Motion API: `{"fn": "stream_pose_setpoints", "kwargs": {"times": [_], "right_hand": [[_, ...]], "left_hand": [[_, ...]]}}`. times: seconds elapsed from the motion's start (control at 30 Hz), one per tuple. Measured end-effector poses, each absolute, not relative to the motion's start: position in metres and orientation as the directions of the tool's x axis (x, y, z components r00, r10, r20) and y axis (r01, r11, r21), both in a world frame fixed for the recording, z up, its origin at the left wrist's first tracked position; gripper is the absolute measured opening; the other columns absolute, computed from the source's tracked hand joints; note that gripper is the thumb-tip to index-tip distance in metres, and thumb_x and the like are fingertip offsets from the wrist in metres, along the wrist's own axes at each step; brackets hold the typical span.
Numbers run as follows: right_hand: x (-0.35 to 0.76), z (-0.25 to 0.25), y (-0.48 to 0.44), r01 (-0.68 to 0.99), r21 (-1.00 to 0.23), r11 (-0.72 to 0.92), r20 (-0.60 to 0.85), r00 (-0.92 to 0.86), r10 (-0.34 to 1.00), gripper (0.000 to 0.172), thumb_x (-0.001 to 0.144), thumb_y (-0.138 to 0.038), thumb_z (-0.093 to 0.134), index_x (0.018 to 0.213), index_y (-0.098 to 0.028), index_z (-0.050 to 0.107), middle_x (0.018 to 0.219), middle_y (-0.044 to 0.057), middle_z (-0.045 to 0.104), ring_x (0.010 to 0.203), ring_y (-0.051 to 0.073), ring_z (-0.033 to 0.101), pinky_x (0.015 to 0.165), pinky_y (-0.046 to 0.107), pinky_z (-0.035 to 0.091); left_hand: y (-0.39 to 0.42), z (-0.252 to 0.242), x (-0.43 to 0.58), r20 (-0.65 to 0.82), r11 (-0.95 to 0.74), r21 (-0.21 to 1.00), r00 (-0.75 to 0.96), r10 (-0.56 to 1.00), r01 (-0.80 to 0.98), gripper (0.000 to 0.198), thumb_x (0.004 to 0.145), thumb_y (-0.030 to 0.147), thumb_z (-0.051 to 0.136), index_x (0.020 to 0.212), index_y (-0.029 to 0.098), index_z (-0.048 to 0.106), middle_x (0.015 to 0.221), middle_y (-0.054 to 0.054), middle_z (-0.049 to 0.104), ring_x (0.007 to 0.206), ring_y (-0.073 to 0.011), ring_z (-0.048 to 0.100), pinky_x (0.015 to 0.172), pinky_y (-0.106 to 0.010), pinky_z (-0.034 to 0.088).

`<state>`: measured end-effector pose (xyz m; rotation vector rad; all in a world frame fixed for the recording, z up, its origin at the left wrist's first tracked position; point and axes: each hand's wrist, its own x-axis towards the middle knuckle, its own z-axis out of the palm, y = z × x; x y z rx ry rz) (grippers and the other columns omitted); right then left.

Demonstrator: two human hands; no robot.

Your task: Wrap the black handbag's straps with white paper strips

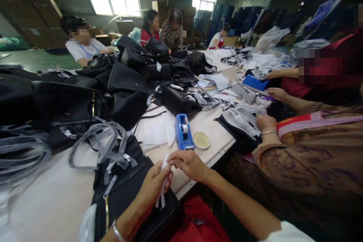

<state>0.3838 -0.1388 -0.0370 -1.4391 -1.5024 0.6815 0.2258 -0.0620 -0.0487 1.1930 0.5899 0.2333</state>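
Observation:
My left hand [157, 179] is closed round a narrow white strip [162, 196], perhaps foam or folded paper, whose two ends hang below the fingers. My right hand [187, 162] meets it at the top, thumb and fingertips pinched at the strip's upper end. Under both hands lies a black handbag [124, 185] with a gold zip along its near side. Its plastic-wrapped handles [99, 143] curve over the far left part. Just beyond my right hand stands a blue tape dispenser [184, 132], and a round shallow dish [202, 140] sits right beside it.
Black handbags [127, 75] are heaped across the table's left and middle. White paper sheets [159, 130] lie past the bag. At my right, a co-worker's hand [266, 123] touches a black bag with white wrapping [241, 117]. The table edge [210, 162] runs close on my right.

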Motion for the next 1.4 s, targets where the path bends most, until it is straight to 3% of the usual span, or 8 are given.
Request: {"fn": "stream_pose_setpoints", "kwargs": {"times": [0.17,0.27,0.43,0.57,0.87,1.07,1.23,1.4], "right_hand": [[0.391,-0.037,-0.139,0.535,-0.821,0.200,0.238,0.002,0.971,0.021,0.090,-0.013,0.046,0.102,-0.017,0.062,0.086,0.002,0.063,0.070,0.009,0.057,0.070,0.020,0.044],[0.396,-0.030,-0.138,0.546,-0.827,0.131,0.173,0.027,0.984,0.033,0.087,-0.012,0.051,0.119,-0.020,0.054,0.074,-0.002,0.061,0.066,0.010,0.057,0.067,0.021,0.044],[0.403,-0.030,-0.139,0.312,-0.949,-0.045,-0.034,0.039,0.999,0.050,0.083,-0.021,0.059,0.130,-0.021,0.042,0.063,-0.006,0.057,0.052,0.010,0.054,0.052,0.019,0.043],[0.393,-0.050,-0.140,0.124,-0.991,-0.048,-0.029,0.157,0.987,0.034,0.086,-0.033,0.057,0.116,-0.017,0.052,0.057,-0.006,0.055,0.048,0.008,0.049,0.049,0.018,0.040],[0.369,-0.083,-0.133,0.008,-1.000,0.030,0.031,0.282,0.959,0.039,0.087,-0.047,0.054,0.111,-0.016,0.057,0.060,-0.004,0.052,0.049,0.007,0.047,0.048,0.019,0.038],[0.380,-0.065,-0.138,0.093,-0.995,-0.020,0.017,0.382,0.924,0.043,0.092,-0.045,0.045,0.126,-0.019,0.050,0.072,-0.002,0.058,0.049,0.007,0.048,0.052,0.021,0.043],[0.371,-0.044,-0.126,0.256,-0.965,-0.059,0.022,0.301,0.953,0.027,0.088,-0.040,0.054,0.105,-0.021,0.063,0.073,-0.001,0.059,0.060,0.009,0.052,0.054,0.020,0.041],[0.366,-0.045,-0.116,0.300,-0.950,-0.089,0.015,0.330,0.944,0.020,0.088,-0.035,0.053,0.094,-0.020,0.064,0.072,-0.002,0.058,0.062,0.010,0.051,0.057,0.020,0.039]], "left_hand": [[-0.058,-0.048,0.223,-0.302,0.378,0.915,0.859,0.413,0.140,0.029,0.090,0.045,0.050,0.093,0.017,0.052,0.067,0.003,0.049,0.045,-0.0049,0.036,0.041,-0.017,0.030],[-0.059,-0.049,0.223,-0.295,0.326,0.930,0.871,0.392,0.168,0.032,0.090,0.047,0.049,0.095,0.016,0.053,0.064,0.003,0.050,0.042,-0.0051,0.035,0.039,-0.018,0.027],[-0.061,-0.037,0.224,-0.297,0.287,0.938,0.882,0.366,0.197,0.032,0.090,0.047,0.049,0.093,0.016,0.054,0.063,0.002,0.050,0.043,-0.0054,0.033,0.040,-0.019,0.024],[-0.060,-0.026,0.224,-0.315,0.455,0.879,0.891,0.327,0.144,0.028,0.090,0.042,0.052,0.099,0.016,0.055,0.066,0.002,0.048,0.045,-0.0049,0.033,0.042,-0.018,0.024],[-0.056,-0.039,0.215,-0.363,0.823,0.568,0.890,0.275,-0.023,0.018,0.092,0.031,0.052,0.100,0.015,0.055,0.070,0.003,0.041,0.049,-0.0027,0.032,0.043,-0.015,0.023],[-0.061,-0.031,0.221,-0.344,0.709,0.705,0.888,0.306,0.028,0.026,0.092,0.037,0.052,0.110,0.019,0.050,0.071,0.002,0.046,0.048,-0.0030,0.035,0.042,-0.014,0.026],[-0.069,-0.031,0.233,-0.284,0.403,0.913,0.820,0.497,0.072,0.051,0.086,0.045,0.057,0.129,0.022,0.039,0.062,0.004,0.052,0.042,-0.0082,0.041,0.039,-0.017,0.034],[-0.071,-0.026,0.220,-0.368,0.446,0.884,0.794,0.483,0.138,0.042,0.085,0.052,0.056,0.107,0.017,0.058,0.072,-0.003,0.061,0.055,-0.0120,0.053,0.051,-0.021,0.044]]}}
